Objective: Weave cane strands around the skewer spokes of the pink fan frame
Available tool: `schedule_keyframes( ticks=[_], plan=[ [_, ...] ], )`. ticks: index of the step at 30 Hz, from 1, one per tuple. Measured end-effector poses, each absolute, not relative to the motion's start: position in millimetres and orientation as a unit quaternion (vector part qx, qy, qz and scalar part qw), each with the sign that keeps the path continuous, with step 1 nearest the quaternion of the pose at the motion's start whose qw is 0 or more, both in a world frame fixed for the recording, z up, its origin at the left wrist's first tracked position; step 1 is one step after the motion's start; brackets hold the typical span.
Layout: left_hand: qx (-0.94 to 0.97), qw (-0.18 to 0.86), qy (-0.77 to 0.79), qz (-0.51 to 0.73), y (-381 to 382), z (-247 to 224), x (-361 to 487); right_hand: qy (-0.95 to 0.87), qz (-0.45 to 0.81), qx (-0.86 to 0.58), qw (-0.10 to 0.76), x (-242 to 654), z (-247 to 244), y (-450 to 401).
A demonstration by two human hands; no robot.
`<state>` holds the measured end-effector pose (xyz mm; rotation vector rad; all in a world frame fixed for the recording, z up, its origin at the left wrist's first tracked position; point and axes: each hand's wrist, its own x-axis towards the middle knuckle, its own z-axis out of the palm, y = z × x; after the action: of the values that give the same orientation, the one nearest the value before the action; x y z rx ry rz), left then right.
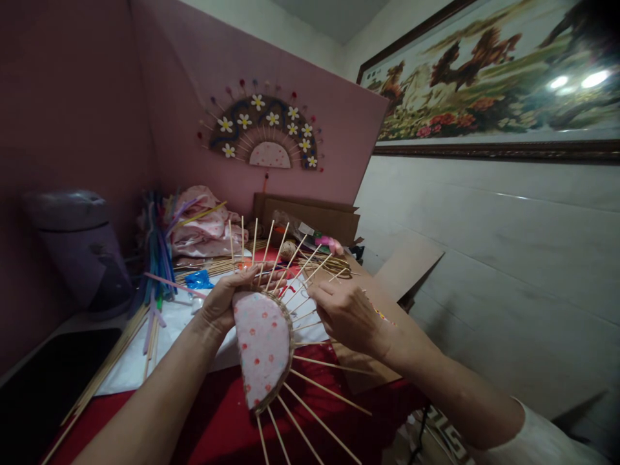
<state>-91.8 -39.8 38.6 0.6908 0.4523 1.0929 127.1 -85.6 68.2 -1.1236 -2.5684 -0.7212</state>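
Observation:
My left hand (230,300) grips a half-round piece (264,345) by its upper corner, with some fingers spread behind the sticks. Pink fabric with red dots covers the piece, and a brown cord-like edging follows its curve. Thin wooden sticks (320,384) fan out from that curved edge, upward, rightward and down toward me. At the right side of the fan my right hand (341,313) is closed, its thumb and forefinger pinched around one of the sticks. Its fingertips partly hide what lies between them.
A finished-looking flower fan (268,132) hangs on the pink board. Colourful pipe cleaners (157,252), pink fabric (208,223), a blue packet (198,279) and a twine ball (287,250) lie behind my hands. A lilac bin-like container (90,258) stands left; cardboard (409,265) leans at right.

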Motion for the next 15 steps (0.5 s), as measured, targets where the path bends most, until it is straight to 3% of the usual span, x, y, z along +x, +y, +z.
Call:
schedule_keyframes(
  ticks=[15],
  plan=[
    [0.318,0.774,0.213,0.505,-39.2,37.1,-93.4,-0.887,-0.226,-0.379,0.134,128.3,66.4,-85.4]
  ],
)
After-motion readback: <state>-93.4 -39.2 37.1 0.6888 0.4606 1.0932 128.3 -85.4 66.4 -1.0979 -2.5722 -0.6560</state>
